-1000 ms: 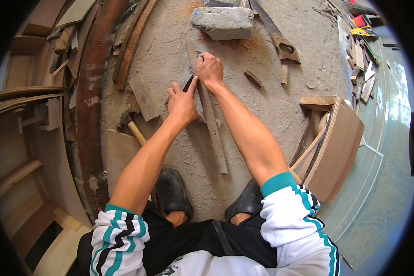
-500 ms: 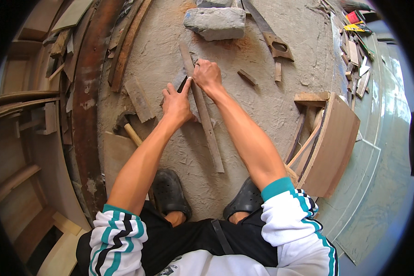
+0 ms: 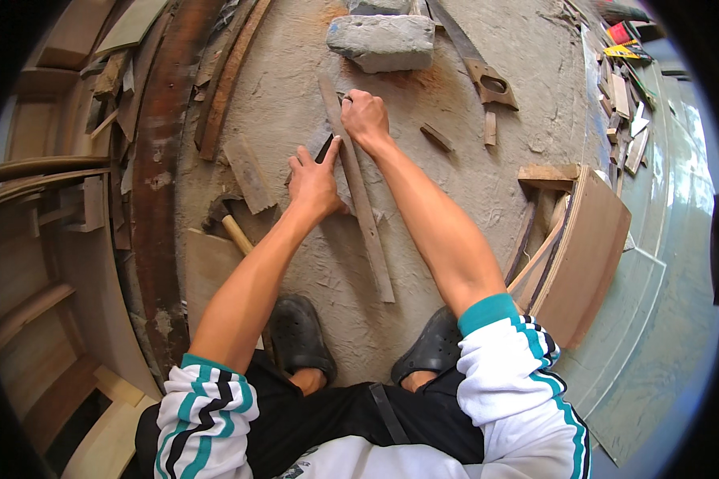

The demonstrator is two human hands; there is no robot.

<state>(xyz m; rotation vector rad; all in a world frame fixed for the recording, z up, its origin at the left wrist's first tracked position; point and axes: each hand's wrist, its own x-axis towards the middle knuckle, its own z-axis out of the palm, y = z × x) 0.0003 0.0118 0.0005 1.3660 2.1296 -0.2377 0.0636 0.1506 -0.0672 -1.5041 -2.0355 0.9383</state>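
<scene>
A long, narrow wooden strip [image 3: 359, 203] lies slanting on the floor in front of me, between my forearms. My left hand [image 3: 314, 184] is on its left side, with fingers spread and the index fingertip at the strip's edge. Under those fingers a dark flat piece [image 3: 325, 148] shows, partly hidden by the hand and set against the strip. Near the strip's far end, my right hand [image 3: 366, 117] is closed, knuckles up, along its right edge. What the fist holds is hidden; only a small dark bit shows by its fingers.
A grey stone block [image 3: 381, 44] and a handsaw [image 3: 487, 80] lie beyond my hands. At left are a hammer [image 3: 230, 223], a short board [image 3: 248, 174] and a rusty beam [image 3: 158, 184]. An open wooden box [image 3: 587, 255] stands right, beside glass sheets [image 3: 647, 319] bearing wood scraps.
My right hand has slid a little farther away along the strip, still closed. My left hand keeps its place against the strip. The whole view has shifted slightly.
</scene>
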